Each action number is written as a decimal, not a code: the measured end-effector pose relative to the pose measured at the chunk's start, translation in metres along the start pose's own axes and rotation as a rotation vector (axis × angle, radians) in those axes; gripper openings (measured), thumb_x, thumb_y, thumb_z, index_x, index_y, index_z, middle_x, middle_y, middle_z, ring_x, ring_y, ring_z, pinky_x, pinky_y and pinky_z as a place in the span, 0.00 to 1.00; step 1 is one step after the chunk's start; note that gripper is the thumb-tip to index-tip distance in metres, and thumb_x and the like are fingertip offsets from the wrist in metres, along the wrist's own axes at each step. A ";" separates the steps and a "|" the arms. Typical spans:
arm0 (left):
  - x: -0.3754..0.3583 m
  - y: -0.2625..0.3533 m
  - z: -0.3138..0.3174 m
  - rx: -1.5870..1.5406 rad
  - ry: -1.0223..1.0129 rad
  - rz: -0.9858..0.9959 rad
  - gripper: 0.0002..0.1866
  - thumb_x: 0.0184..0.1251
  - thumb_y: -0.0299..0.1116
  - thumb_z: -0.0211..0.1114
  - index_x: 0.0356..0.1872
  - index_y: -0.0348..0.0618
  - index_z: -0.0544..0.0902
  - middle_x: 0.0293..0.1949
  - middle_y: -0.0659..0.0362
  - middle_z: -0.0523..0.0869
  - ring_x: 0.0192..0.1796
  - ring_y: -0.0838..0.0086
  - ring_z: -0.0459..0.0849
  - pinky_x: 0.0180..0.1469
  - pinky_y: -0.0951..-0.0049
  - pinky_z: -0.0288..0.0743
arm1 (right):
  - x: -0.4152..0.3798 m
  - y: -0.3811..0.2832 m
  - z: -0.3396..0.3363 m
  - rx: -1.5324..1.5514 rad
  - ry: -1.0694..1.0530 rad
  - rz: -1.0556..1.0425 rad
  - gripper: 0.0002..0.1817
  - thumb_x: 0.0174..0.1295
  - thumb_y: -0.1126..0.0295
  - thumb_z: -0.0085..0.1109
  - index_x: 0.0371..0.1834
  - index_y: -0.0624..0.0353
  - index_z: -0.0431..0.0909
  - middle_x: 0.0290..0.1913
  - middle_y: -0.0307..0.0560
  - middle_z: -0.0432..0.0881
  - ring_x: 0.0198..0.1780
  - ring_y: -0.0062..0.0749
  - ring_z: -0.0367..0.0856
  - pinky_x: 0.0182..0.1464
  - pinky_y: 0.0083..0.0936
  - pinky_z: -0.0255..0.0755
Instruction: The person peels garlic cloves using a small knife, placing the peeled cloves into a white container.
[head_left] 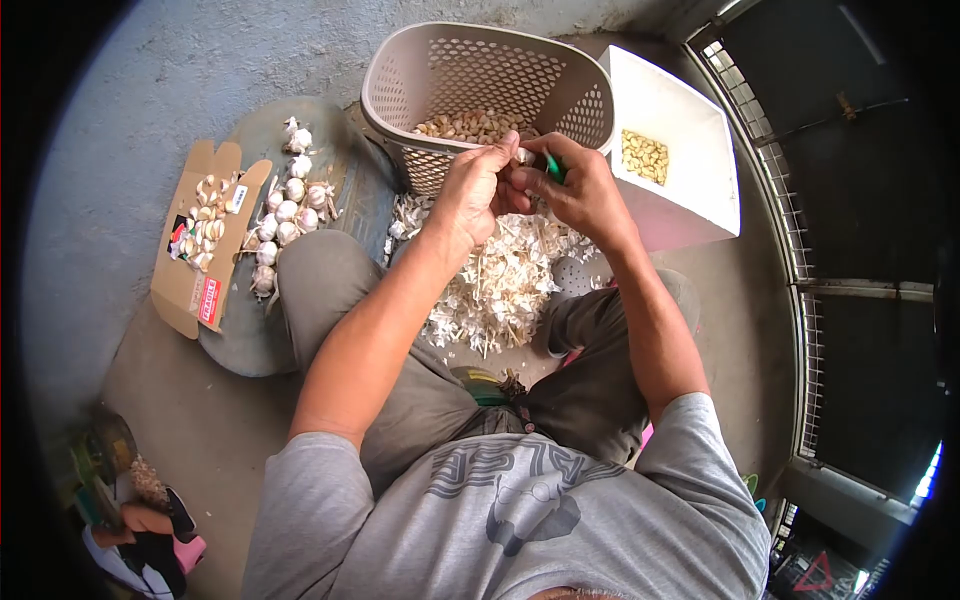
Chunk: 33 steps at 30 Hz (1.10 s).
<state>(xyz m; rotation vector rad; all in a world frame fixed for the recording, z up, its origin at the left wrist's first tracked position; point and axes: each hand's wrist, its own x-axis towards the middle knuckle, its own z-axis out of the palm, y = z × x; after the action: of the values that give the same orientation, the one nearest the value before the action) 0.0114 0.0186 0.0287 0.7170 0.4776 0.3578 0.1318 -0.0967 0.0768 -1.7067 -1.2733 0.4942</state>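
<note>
In front of the basket, my left hand [470,195] is closed with its thumb and fingers pinching a whitish garlic clove [525,156]. Close against it, my right hand [585,190] is wrapped round a small tool with a green handle [554,168], likely a knife; its blade is hidden by the fingers. Below both hands lies a heap of papery garlic skins [495,285]. Just beyond them stands a tall beige perforated basket [395,75] with many unpeeled cloves [470,124] inside.
A white foam box [700,195] holding peeled cloves [645,157] is at the right. Whole garlic bulbs [287,211] and an opened cardboard box [180,285] with loose cloves [207,215] lie at the left. Another person [145,545] sits at the lower left.
</note>
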 end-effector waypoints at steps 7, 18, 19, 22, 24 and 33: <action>-0.012 0.000 0.017 0.018 -0.001 0.031 0.22 0.79 0.56 0.60 0.36 0.48 0.81 0.22 0.65 0.77 0.17 0.78 0.74 0.18 0.71 0.74 | 0.000 -0.001 0.000 -0.188 -0.005 -0.146 0.11 0.69 0.70 0.67 0.39 0.67 0.75 0.31 0.56 0.83 0.31 0.48 0.84 0.35 0.38 0.76; -0.015 0.011 0.005 -0.280 -0.017 -0.209 0.16 0.80 0.49 0.60 0.34 0.50 0.79 0.20 0.67 0.73 0.16 0.81 0.66 0.18 0.72 0.64 | -0.003 -0.009 0.001 -0.351 -0.014 -0.205 0.13 0.68 0.73 0.65 0.50 0.62 0.72 0.39 0.59 0.85 0.42 0.60 0.87 0.40 0.44 0.80; -0.015 0.013 0.007 -0.255 0.018 -0.169 0.16 0.80 0.49 0.60 0.35 0.50 0.79 0.20 0.67 0.73 0.16 0.81 0.66 0.19 0.71 0.65 | -0.003 -0.011 0.002 -0.309 -0.011 -0.182 0.13 0.68 0.72 0.66 0.50 0.62 0.72 0.39 0.59 0.86 0.42 0.60 0.87 0.41 0.44 0.80; -0.015 0.018 0.004 -0.110 0.038 -0.067 0.18 0.78 0.54 0.63 0.38 0.50 0.79 0.22 0.66 0.75 0.17 0.80 0.67 0.21 0.69 0.67 | -0.001 -0.014 0.007 -0.282 0.035 -0.200 0.14 0.67 0.72 0.68 0.50 0.61 0.73 0.39 0.58 0.86 0.42 0.58 0.87 0.41 0.43 0.80; -0.018 0.014 0.012 -0.038 0.006 -0.009 0.20 0.76 0.57 0.65 0.38 0.50 0.78 0.23 0.66 0.75 0.17 0.80 0.67 0.21 0.70 0.66 | 0.000 -0.016 0.008 -0.327 0.057 -0.241 0.13 0.67 0.71 0.68 0.49 0.61 0.74 0.39 0.57 0.86 0.42 0.57 0.87 0.41 0.42 0.80; -0.028 0.015 0.017 -0.025 -0.058 -0.081 0.20 0.78 0.54 0.64 0.35 0.48 0.78 0.22 0.68 0.72 0.16 0.88 0.63 0.14 0.81 0.59 | 0.000 -0.020 -0.003 0.007 -0.055 -0.105 0.09 0.70 0.72 0.66 0.40 0.64 0.75 0.29 0.52 0.85 0.32 0.40 0.88 0.34 0.36 0.77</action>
<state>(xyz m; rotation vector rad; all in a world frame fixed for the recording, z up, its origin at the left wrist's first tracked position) -0.0050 0.0069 0.0578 0.6802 0.4451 0.2654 0.1239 -0.0973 0.0949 -1.6206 -1.3920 0.4859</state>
